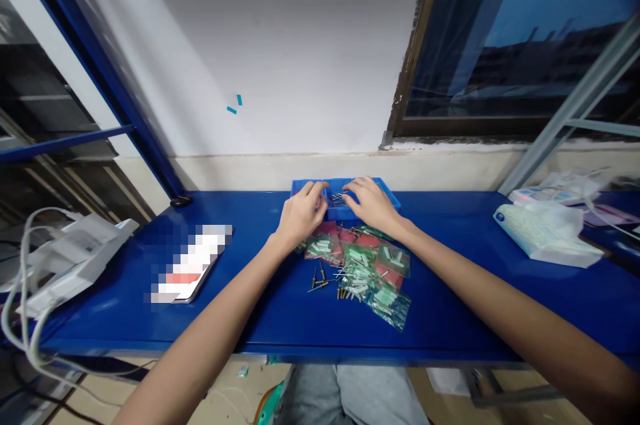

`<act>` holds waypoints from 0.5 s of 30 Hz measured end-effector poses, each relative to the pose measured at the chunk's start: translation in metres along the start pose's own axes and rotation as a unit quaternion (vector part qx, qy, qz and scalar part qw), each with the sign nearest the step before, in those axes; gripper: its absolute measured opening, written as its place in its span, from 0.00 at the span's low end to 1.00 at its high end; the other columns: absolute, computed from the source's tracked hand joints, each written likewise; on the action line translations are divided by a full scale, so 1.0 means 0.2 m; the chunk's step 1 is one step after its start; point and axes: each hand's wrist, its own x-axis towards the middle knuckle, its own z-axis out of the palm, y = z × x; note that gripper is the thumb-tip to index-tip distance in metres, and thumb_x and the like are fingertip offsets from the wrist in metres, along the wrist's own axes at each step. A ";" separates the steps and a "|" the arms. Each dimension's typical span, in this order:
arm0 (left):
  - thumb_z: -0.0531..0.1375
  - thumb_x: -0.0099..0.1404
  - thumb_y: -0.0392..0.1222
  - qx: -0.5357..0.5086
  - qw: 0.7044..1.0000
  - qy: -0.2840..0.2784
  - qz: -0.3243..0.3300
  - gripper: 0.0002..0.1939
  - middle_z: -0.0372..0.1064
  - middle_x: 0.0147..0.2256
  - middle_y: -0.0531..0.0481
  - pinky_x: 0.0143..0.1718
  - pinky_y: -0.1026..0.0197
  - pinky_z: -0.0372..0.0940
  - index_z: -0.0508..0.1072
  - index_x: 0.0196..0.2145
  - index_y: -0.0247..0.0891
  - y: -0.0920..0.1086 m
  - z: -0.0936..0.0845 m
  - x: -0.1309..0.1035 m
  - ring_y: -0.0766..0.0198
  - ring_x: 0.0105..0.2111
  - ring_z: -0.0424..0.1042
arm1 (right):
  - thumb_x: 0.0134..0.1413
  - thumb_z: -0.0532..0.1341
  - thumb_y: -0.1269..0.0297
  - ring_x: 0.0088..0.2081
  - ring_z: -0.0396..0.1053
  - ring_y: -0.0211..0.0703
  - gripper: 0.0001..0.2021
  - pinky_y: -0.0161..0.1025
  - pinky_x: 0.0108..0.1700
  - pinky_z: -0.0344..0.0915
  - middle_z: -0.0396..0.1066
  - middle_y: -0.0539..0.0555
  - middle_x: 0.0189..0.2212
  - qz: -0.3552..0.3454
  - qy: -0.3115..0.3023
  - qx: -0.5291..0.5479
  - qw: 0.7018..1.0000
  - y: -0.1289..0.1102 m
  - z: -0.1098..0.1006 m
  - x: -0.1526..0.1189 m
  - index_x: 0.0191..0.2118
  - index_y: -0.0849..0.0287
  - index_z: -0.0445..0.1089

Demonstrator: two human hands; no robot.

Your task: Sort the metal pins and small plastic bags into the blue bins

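Observation:
A blue plastic tray [350, 213] with compartments stands at the back of the blue table. My left hand [301, 213] reaches over its left compartment, fingers bent and thumb apart from them; I see nothing held. Over the tray's right side is my right hand [373, 203], its curved fingers and thumb parted near small metal rivets [337, 199] inside. In front of the tray lies a pile of small green plastic bags [359, 258] and red plastic bags [393, 276] with light-coloured pieces in them. Loose brass-coloured rivets [320, 282] with thin pins lie beside the pile.
On the left lie a blurred-out phone [193, 268] and a white power strip [75, 265] with cables. A tissue pack [545, 235] sits at the right. Behind the table [280, 325] rises a white wall [300, 65], with metal frame posts at both sides.

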 end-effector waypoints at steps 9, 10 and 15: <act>0.53 0.69 0.37 -0.050 0.988 -0.125 0.080 0.11 0.75 0.34 0.49 0.35 0.60 0.66 0.73 0.45 0.39 -0.04 -0.07 0.04 0.63 0.31 0.73 | 0.63 0.57 0.64 0.42 0.71 0.50 0.10 0.46 0.45 0.65 0.76 0.57 0.37 -0.001 -0.151 0.042 0.988 0.03 -0.17 -0.26 0.42 0.55 0.76; 0.53 0.69 0.38 -0.050 0.985 -0.135 0.092 0.11 0.75 0.34 0.49 0.35 0.59 0.66 0.74 0.45 0.39 -0.03 -0.06 0.04 0.62 0.32 0.73 | 0.62 0.58 0.64 0.42 0.71 0.51 0.09 0.47 0.45 0.65 0.76 0.58 0.38 0.008 -0.161 0.034 0.986 0.05 -0.18 -0.26 0.42 0.55 0.76; 0.52 0.69 0.38 -0.028 0.974 -0.170 0.149 0.12 0.74 0.36 0.46 0.35 0.58 0.66 0.75 0.43 0.38 0.04 0.02 0.00 0.60 0.33 0.73 | 0.59 0.61 0.62 0.40 0.73 0.53 0.08 0.46 0.41 0.66 0.78 0.58 0.38 0.052 -0.158 -0.007 0.986 0.11 -0.25 -0.24 0.40 0.54 0.77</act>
